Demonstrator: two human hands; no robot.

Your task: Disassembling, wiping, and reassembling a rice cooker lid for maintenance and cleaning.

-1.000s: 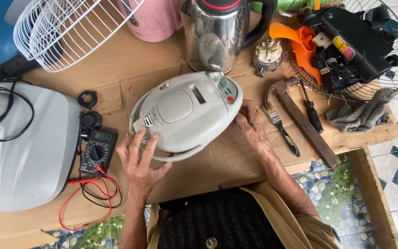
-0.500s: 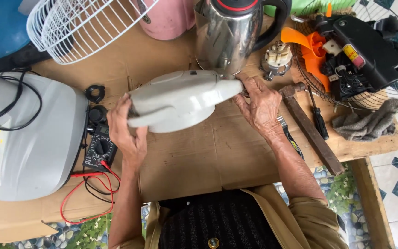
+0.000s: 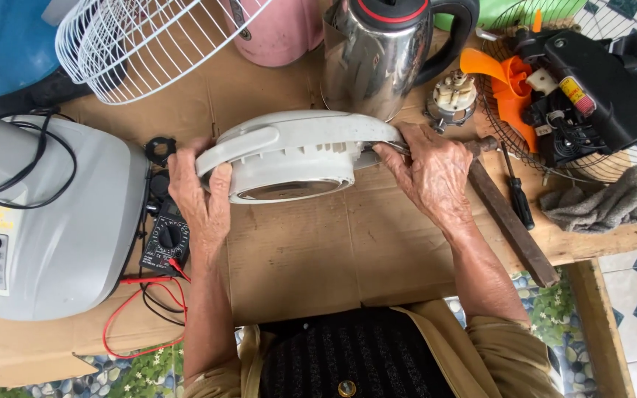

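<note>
Just in front of the shiny steel kettle (image 3: 377, 55), the white plastic appliance housing (image 3: 296, 151) stands tipped on edge over the brown cardboard sheet (image 3: 296, 250), its shiny underside facing the person; no screws or panels look removed yet. The left hand (image 3: 197, 195) and the right hand (image 3: 425, 173) clasp its opposite ends, fingers curled.

Left hand (image 3: 199, 197): forearm up from bottom centre, wrist straight, palm turned right, fingers (image 3: 183, 163) curled round behind, thumb forward, gripping. Right hand (image 3: 430, 175): forearm angled in from lower right, back of hand up, fingers bent, tips pressed leftward, gripping.
</note>
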